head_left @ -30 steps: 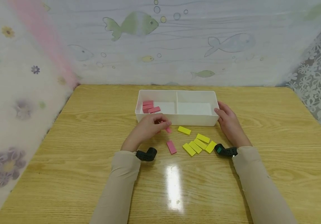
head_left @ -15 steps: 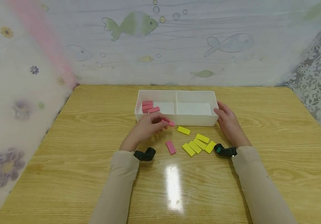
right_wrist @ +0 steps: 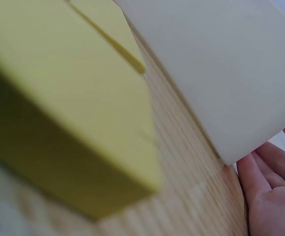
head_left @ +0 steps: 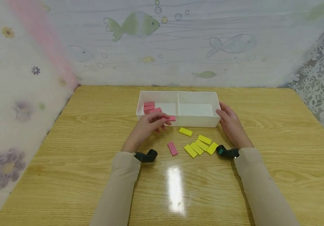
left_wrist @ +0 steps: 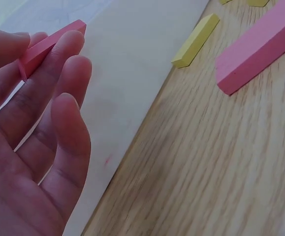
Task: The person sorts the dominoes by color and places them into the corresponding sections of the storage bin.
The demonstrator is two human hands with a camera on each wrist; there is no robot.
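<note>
My left hand (head_left: 148,125) pinches a pink block (head_left: 171,118) between thumb and fingers, raised in front of the white divided box (head_left: 197,121). In the left wrist view, the thumb and fingertips grip the pink block (left_wrist: 53,46) near its end, beside the box's wall. My right hand (head_left: 231,122) holds the box's right end, thumb at the front corner and fingers along the side wall. Several pink blocks (head_left: 149,108) lie in the box's left compartment; the right compartment shows a bare floor.
On the wooden table (head_left: 66,169), another pink block (head_left: 172,148) lies in front of the box. Several yellow blocks (head_left: 190,151) are scattered to its right, one yellow block (head_left: 186,131) close to the box. A painted wall (head_left: 179,56) stands behind the table.
My left hand has lifted the pink block off the table area up toward the box's front rim, turning it level. The right hand and the box stay in place.
</note>
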